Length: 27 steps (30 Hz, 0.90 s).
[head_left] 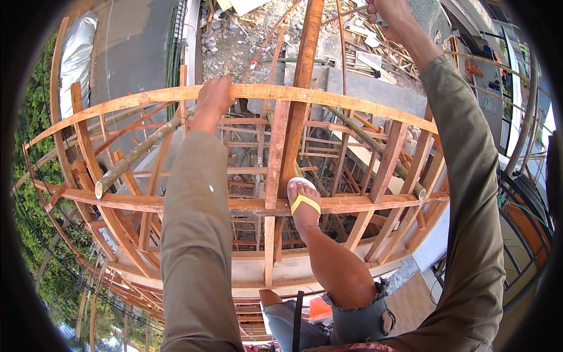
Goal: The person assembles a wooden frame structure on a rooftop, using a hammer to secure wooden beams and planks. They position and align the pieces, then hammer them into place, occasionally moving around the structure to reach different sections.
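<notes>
My left hand (216,100) is closed over the upper wooden beam (270,92), which runs across the frame in front of me. Up at the top edge, my right hand (392,19) is closed, its fingers curled. A thin stick (346,16) reaches toward those fingers, and a small greyish piece shows under them; I cannot make out what is gripped. One foot, in a flip-flop with yellow straps (306,200), rests on the lower wooden beam (340,204). Beside it, a thick upright post (302,70) rises past both beams.
Bamboo poles (138,154) pass through the timber frame at left and right. Far below lie rubble (226,50) and scrap boards (375,61). A paved road (132,47) and greenery (35,217) are at the left. Several open gaps show between the timbers.
</notes>
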{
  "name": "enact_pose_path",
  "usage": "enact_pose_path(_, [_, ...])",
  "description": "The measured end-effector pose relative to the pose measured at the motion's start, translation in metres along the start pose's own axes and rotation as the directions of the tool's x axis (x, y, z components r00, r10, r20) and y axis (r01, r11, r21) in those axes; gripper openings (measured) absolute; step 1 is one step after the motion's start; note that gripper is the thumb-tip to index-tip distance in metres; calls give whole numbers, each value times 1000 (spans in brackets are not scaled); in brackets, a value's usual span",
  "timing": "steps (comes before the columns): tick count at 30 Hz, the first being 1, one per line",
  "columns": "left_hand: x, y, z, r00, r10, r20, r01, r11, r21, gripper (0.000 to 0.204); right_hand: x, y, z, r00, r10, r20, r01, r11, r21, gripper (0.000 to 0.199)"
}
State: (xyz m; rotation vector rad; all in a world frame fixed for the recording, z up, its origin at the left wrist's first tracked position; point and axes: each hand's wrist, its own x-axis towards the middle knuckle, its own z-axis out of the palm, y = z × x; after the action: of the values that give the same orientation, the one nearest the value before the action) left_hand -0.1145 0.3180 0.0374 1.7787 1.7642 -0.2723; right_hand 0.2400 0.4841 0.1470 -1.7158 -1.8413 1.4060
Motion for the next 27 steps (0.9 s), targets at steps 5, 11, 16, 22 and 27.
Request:
enact_pose_path(5, [3,-1,-1,1000,-2,1,2,1000,4,34,-30,-28,35,831,389,398,-393,917,-75,51])
enact_pose_path(11, [1,-3,2,1000,15,2,-15,1000,16,35,-9,-59,29,970,138,-202,-98,976,195,39])
enact_pose_path(16, [4,-2,4,1000,-6,-16,6,1000,0,35,-56,-36,72,884,395,250,-382,919,-99,53])
enact_pose_path(22, [7,0,1,998,-6,65,4,999,39,45,-19,-28,44,989,150,-15,-146,977,153,63])
enact_pose_path(27, [7,-3,-1,998,14,60,-16,999,32,50,-46,-31,65,836,397,378,-377,917,-131,58])
